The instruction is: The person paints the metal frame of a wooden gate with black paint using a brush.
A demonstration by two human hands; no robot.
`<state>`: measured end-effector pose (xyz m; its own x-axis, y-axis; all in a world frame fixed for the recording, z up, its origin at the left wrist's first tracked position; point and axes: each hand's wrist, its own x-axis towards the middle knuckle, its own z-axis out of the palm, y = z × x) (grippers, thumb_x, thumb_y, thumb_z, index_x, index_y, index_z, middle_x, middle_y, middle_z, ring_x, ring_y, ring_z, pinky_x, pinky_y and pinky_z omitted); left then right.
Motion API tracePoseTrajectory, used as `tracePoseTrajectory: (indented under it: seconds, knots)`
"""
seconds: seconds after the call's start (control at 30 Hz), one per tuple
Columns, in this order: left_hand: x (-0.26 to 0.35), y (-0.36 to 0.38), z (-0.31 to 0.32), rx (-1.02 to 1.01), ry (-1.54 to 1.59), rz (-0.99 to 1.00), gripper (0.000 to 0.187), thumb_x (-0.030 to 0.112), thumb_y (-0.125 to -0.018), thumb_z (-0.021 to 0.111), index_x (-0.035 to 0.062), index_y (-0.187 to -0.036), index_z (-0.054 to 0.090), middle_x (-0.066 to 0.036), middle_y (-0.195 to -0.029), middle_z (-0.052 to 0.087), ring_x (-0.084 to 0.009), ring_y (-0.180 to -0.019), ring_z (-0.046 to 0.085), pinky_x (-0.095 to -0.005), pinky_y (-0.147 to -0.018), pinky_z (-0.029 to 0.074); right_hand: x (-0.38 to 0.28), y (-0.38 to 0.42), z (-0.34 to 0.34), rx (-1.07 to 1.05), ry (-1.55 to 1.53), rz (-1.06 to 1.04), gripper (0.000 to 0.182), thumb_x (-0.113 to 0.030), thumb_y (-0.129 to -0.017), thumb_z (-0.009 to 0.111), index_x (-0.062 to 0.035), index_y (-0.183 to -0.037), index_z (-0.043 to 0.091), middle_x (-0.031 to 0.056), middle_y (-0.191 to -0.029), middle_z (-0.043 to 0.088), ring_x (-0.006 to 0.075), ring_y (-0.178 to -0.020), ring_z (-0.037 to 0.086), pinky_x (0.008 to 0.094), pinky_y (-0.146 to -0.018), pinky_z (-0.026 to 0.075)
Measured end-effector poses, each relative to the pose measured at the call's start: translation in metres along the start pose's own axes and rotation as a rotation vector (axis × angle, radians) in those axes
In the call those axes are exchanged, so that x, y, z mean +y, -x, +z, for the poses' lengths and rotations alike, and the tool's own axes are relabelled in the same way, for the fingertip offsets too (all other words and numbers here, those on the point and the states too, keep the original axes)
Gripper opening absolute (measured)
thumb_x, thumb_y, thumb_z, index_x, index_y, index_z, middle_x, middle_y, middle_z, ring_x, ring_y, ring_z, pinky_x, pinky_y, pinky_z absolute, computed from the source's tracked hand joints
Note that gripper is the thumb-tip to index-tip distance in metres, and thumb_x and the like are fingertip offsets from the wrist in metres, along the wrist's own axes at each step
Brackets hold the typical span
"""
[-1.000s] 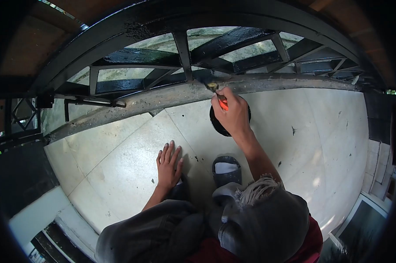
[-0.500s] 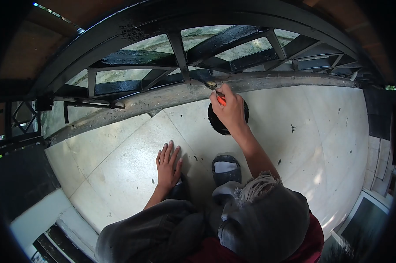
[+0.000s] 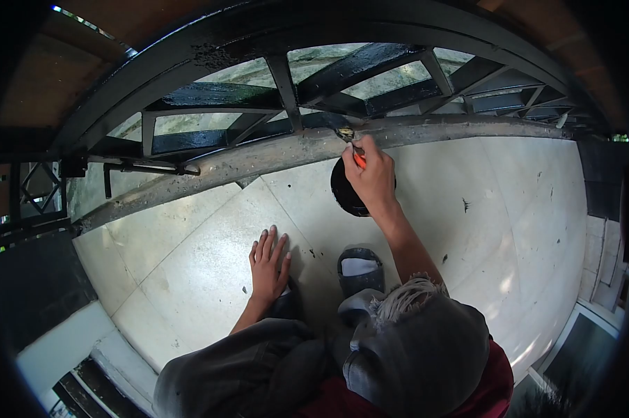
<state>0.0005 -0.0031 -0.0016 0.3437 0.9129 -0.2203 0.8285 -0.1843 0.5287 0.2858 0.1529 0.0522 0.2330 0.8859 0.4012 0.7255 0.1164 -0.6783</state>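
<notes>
I see brush [image 3: 346, 134] at lower edge of black gate [image 3: 283, 83]; touching or not, I cannot tell. Right hand [image 3: 373, 173] grasps its orange handle [image 3: 359, 161], partly covering black container [image 3: 345, 191]. Concrete sill [image 3: 258, 155] runs below. Left hand [image 3: 265, 267] released, fingers straight. Pale floor [image 3: 481, 237] stretches wide rightward.
</notes>
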Motion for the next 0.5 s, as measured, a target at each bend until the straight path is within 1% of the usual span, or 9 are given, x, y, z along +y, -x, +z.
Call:
tracePoseTrajectory:
  seconds: [0.13,0.2,0.33,0.4,0.43,0.5]
  knots:
    - [0.001,-0.001,-0.001,0.0,0.001,0.0,0.05,0.03,-0.103,0.053,0.0139,-0.15,0.049,-0.015,-0.164,0.032,-0.0341,-0.154,0.025,-0.0512,-0.123,0.016,-0.009,0.005,0.003,0.039,0.085,0.04,0.015,-0.008,-0.09,0.069,-0.0014,-0.09,0.056,0.0215,-0.07,0.065,0.0402,-0.064,0.067,0.0447,-0.056,0.052]
    - [0.001,-0.001,0.0,0.003,0.001,0.003,0.05,0.03,-0.103,0.053,0.0138,-0.15,0.05,-0.015,-0.164,0.032,-0.0341,-0.154,0.025,-0.0511,-0.123,0.016,-0.012,0.01,0.009,-0.17,-0.049,0.028,0.016,-0.008,-0.09,0.07,0.0009,-0.092,0.057,0.0204,-0.076,0.068,0.0399,-0.071,0.07,0.0429,-0.061,0.054]
    - [0.001,-0.001,-0.001,0.006,0.003,0.004,0.05,0.031,-0.103,0.052,0.0137,-0.149,0.05,-0.015,-0.164,0.032,-0.0341,-0.153,0.026,-0.0512,-0.123,0.016,-0.004,0.012,0.006,-0.096,-0.143,-0.004,0.015,-0.007,-0.091,0.068,0.0013,-0.093,0.056,0.0212,-0.076,0.067,0.0403,-0.07,0.069,0.0438,-0.06,0.053]
    - [0.001,-0.001,-0.002,0.006,0.006,-0.001,0.05,0.031,-0.103,0.052,0.0137,-0.149,0.05,-0.015,-0.164,0.032,-0.034,-0.153,0.025,-0.0512,-0.123,0.016,-0.002,0.014,0.001,0.037,0.092,-0.02,0.017,-0.008,-0.092,0.067,0.0007,-0.093,0.053,0.02,-0.071,0.062,0.0407,-0.066,0.066,0.046,-0.059,0.052]
    - [0.001,-0.002,-0.002,0.003,0.014,-0.002,0.05,0.031,-0.103,0.052,0.0138,-0.15,0.05,-0.015,-0.164,0.032,-0.034,-0.154,0.025,-0.0513,-0.123,0.016,-0.004,0.015,0.003,0.036,0.091,-0.021,0.017,-0.008,-0.092,0.067,0.0007,-0.093,0.053,0.02,-0.071,0.062,0.0407,-0.066,0.066,0.046,-0.059,0.052]
    - [0.001,0.0,-0.002,0.002,0.01,-0.002,0.05,0.031,-0.102,0.053,0.0139,-0.15,0.05,-0.015,-0.164,0.032,-0.034,-0.153,0.025,-0.0513,-0.123,0.016,-0.01,0.018,0.009,-0.021,0.021,0.063,0.017,-0.009,-0.093,0.067,0.0008,-0.092,0.053,0.0199,-0.071,0.062,0.0408,-0.067,0.066,0.0456,-0.06,0.052]
